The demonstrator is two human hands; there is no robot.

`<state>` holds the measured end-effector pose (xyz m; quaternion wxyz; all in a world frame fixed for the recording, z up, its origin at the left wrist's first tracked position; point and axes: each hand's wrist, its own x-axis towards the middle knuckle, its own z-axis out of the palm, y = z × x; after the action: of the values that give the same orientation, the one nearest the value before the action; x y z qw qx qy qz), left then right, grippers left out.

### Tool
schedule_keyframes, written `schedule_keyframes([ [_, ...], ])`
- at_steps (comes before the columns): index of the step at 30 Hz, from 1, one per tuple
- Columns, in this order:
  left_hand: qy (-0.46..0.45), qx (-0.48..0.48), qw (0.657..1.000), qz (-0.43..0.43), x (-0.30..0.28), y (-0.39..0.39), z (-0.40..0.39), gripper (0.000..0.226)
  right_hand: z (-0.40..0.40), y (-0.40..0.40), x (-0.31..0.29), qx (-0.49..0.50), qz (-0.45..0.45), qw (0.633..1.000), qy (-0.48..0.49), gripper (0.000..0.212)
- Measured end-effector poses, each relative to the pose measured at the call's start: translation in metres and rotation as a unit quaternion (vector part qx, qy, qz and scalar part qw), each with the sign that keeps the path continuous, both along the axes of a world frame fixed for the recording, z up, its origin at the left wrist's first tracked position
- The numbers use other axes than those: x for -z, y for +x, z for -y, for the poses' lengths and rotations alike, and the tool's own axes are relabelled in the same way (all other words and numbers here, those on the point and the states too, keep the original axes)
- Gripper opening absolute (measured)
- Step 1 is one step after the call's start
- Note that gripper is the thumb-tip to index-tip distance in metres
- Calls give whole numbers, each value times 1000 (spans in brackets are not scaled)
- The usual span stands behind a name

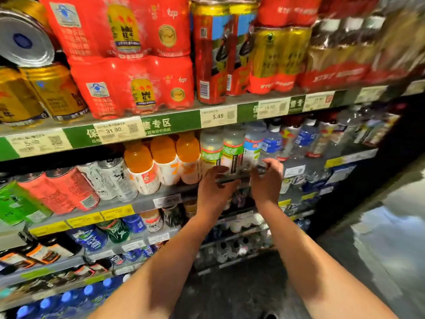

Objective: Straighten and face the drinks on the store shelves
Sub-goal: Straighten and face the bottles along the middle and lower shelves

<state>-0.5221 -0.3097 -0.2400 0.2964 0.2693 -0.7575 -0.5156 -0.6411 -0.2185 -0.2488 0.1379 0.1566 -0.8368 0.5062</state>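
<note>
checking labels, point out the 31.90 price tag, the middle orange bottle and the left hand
31.90 price tag (pixel 114 130): head view, on the printed price.
middle orange bottle (pixel 163 151): head view, on its orange shoulder.
left hand (pixel 212 189): head view, on its back.

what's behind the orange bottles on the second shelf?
Behind the front orange bottles, more orange tops show, partly hidden by the shelf edge. Deeper rows are dark and covered. Both hands work further right.

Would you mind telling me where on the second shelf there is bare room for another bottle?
Bare shelf shows right of the right hand, below the blue-label bottles. Left of the left hand, the orange bottles and cans stand packed together.
</note>
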Motion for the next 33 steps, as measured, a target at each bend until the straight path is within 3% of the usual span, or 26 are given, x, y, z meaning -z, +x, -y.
schedule_keyframes([
  [2,9,-2,1000,1,3,-18,-12,36,-11,-24,-1,4,-8,1000,7,35],
  [5,-2,-34,999,15,2,-45,-31,34,-24,-59,-3,-35,26,997,64,71],
  [7,7,-53,998,14,3,-65,-42,37,-27,-81,0,-70,13,989,127,81],
  [9,7,-99,995,17,4,-87,-48,40,-27,-99,2,-102,-23,983,151,77],
  [15,-5,-239,971,-21,-3,-127,-71,41,-26,-124,11,-126,-95,983,97,75],
  [20,-24,-301,953,6,-4,-147,-81,47,-27,-123,-2,-129,-30,990,38,81],
  [24,-35,-318,947,11,-3,-150,-83,49,-27,-120,-4,-124,-53,990,33,75],
  [30,-35,-311,950,-3,0,-147,-79,45,-23,-120,2,-147,31,988,-30,84],
  [33,-21,-307,951,-15,6,-149,-75,45,-31,-123,2,-169,22,984,40,89],
])
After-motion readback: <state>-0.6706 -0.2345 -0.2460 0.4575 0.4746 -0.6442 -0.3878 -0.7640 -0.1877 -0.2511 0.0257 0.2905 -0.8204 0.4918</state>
